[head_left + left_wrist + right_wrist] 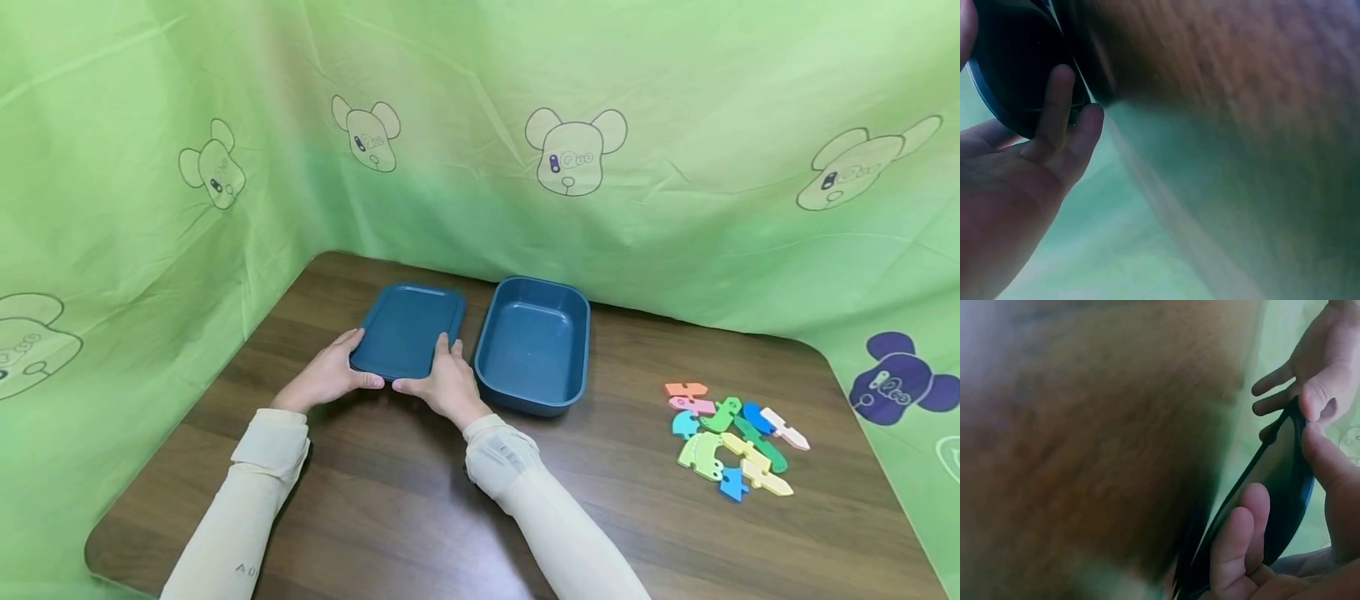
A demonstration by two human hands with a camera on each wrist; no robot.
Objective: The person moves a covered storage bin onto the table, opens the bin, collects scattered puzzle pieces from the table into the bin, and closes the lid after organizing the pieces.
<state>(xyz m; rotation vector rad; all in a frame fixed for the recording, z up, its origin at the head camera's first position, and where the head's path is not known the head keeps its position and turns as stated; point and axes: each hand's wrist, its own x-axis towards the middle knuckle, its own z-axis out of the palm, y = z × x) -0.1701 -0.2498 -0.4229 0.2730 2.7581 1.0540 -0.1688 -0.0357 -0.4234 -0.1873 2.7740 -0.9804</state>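
Observation:
A flat blue lid with rounded corners lies between my two hands at the left of the table. My left hand grips its near left corner, thumb along the near edge. At the near right corner, my right hand holds it the same way. In the left wrist view, fingertips reach under the lid. From the right wrist, curled fingers show beneath the lid, with the thumb at its edge. Just right of the lid stands an open blue box, nothing inside it.
Several colourful flat toy pieces lie in a loose group at the right of the wooden table. A green curtain printed with bear heads hangs close along the back and left sides of the table.

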